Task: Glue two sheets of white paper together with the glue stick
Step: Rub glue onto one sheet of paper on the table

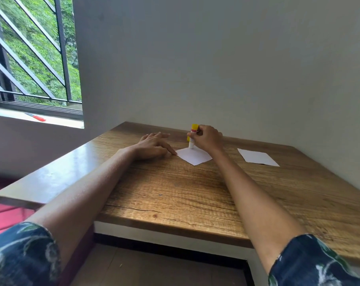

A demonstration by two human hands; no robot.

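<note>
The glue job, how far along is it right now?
Done: both sheets laid out. In hand: the right hand holds the glue stick tip-down on the near sheet, while the left hand steadies its corner. Left: pressing the second sheet, lying apart, onto it.

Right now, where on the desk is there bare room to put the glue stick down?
Bare wood lies between the near paper and the second sheet, and across the whole near half of the desk between both forearms. It is crowded at the near paper, where the left hand pins its corner and the right hand works the glue stick.
</note>
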